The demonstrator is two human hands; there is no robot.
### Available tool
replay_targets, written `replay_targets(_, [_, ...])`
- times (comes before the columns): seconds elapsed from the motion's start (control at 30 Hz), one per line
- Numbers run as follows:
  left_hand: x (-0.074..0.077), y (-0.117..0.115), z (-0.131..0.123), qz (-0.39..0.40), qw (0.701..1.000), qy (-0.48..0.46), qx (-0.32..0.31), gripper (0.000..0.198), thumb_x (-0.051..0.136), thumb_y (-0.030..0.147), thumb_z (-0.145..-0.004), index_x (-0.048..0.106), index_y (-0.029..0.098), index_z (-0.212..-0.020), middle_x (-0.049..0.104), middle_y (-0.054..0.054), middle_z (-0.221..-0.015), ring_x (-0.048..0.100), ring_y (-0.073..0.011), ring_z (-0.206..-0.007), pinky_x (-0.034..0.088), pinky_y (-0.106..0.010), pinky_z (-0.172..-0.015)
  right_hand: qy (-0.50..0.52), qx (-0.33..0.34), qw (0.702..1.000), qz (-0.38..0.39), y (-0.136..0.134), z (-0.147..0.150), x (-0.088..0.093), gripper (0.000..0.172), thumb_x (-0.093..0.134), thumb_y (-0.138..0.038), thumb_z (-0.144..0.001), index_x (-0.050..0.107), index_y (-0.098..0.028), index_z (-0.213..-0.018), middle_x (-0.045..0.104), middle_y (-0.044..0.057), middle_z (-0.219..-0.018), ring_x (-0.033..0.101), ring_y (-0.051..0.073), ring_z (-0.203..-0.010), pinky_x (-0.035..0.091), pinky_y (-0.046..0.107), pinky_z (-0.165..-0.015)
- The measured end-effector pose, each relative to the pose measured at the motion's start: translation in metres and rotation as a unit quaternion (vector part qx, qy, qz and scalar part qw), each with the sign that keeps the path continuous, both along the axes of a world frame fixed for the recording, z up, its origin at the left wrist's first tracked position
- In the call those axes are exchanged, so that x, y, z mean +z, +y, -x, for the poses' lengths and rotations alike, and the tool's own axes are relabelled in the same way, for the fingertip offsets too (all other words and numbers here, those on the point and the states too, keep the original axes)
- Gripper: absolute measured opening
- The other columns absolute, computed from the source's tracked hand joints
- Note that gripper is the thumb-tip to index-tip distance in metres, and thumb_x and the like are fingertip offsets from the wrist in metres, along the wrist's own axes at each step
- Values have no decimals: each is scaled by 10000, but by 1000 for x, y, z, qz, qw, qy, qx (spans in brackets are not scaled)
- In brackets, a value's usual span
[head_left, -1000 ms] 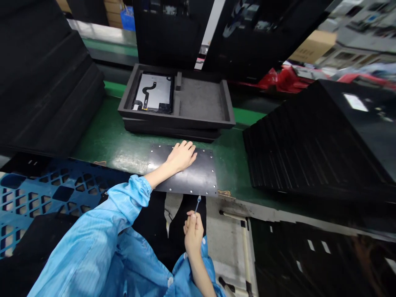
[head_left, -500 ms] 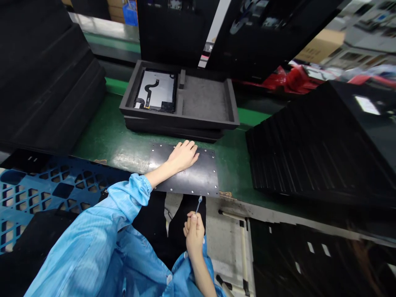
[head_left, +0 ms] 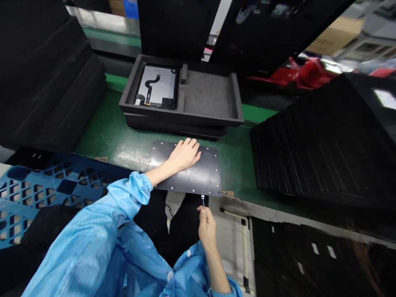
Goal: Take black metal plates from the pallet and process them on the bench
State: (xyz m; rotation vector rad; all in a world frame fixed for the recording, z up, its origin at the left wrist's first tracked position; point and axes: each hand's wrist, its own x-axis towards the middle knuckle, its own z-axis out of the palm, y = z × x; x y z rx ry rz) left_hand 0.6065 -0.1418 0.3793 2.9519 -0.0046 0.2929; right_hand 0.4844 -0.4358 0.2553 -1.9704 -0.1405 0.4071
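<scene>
My left hand (head_left: 185,154) lies flat, fingers spread, on a black plate (head_left: 202,175) with small holes along its edges. The plate rests on the green conveyor belt (head_left: 105,136) at its near edge. My right hand (head_left: 206,228) is below the belt's edge and pinches a thin metal tool (head_left: 203,199), whose tip points up at the plate's near edge. Behind the plate stands a black foam tray (head_left: 182,119); its left compartment holds a grey device part with a black flex cable (head_left: 157,87), its right compartment holds nothing.
Stacks of black foam trays rise at left (head_left: 43,78) and right (head_left: 321,140). A blue lattice pallet (head_left: 46,189) lies low at left. Dark panels (head_left: 176,24) stand behind the tray. Red material (head_left: 297,70) and a cardboard box (head_left: 335,37) show far right.
My right hand has moved right and up, bringing the tool tip to the plate's near edge. My left hand stays on the plate. The camera has shifted slightly.
</scene>
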Motion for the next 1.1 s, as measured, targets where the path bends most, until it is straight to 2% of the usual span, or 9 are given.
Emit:
replay_targets(0.1, [0,-2,2,-10,1000,1,1,402,412,361,-1125,653,121,-1338,672,-184,-1304,591,-349,-1235,479,-460,-994,-38,67,990,120,-21,-12,31,613,407,-749,-1068,727,-227,-1047,602,1,-693,540,183,-590,391,284,-617])
replay_targets(0.23, [2,-1,4,-19,1000,-10,0,429,429,362,-1115,636,91,-1375,671,-185,-1310,589,-351,-1224,483,-467,-998,-56,161,955,242,-39,-33,78,500,366,-648,-1106,678,-273,-992,606,7,-651,590,216,-561,348,297,-584])
replay_targets(0.47, [3,-1,6,7,1000,0,-3,451,433,379,-1110,619,113,-1424,682,-174,-1338,606,-334,-1239,447,-468,-1107,-76,266,904,325,-38,-64,130,405,341,-550,-1144,603,-299,-964,616,-9,-652,651,222,-605,317,290,-586])
replay_targets(0.67, [7,4,3,37,999,13,-6,469,472,387,-1101,601,120,-1465,668,-191,-1402,607,-334,-1309,462,-487,-1152,-118,288,811,496,-20,-68,165,342,394,-506,-1152,653,-309,-1046,683,22,-668,661,232,-564,208,303,-539])
replay_targets(0.77, [13,12,16,45,996,38,-69,634,549,518,-1076,511,136,-1580,529,-221,-1623,473,-364,-1522,338,-589,-1290,-144,299,769,546,-12,-66,181,279,450,-475,-1150,660,-309,-1074,705,28,-679,687,236,-581,197,310,-541])
replay_targets(0.87, [19,15,49,27,988,81,-132,987,679,786,-910,443,185,-1657,319,-250,-1768,238,-478,-1656,223,-781,-1282,-162,301,749,567,-7,-63,186,217,501,-425,-1142,684,-311,-1118,731,40,-693,717,245,-598,212,313,-539])
replay_targets(0.93, [21,12,77,4,984,98,-149,1111,807,804,-781,456,222,-1660,284,-258,-1779,221,-533,-1649,244,-825,-1250,-169,310,738,575,-5,-61,179,169,543,-314,-1119,710,-299,-1136,754,63,-725,750,266,-643,226,316,-540])
replay_targets(1.03, [21,5,110,-36,984,104,-144,976,904,592,-804,496,288,-1637,324,-224,-1772,280,-527,-1634,313,-789,-1251,-156,348,725,574,-5,-55,158,225,560,-164,-1058,756,-254,-1123,791,119,-812,791,300,-737,253,318,-549])
replay_targets(1.1, [19,1,123,-45,985,103,-131,874,869,518,-865,499,322,-1632,318,-188,-1782,284,-499,-1642,332,-757,-1265,-120,370,737,553,-9,-50,143,235,545,-219,-1076,773,-253,-1122,791,126,-810,794,313,-753,282,312,-559])
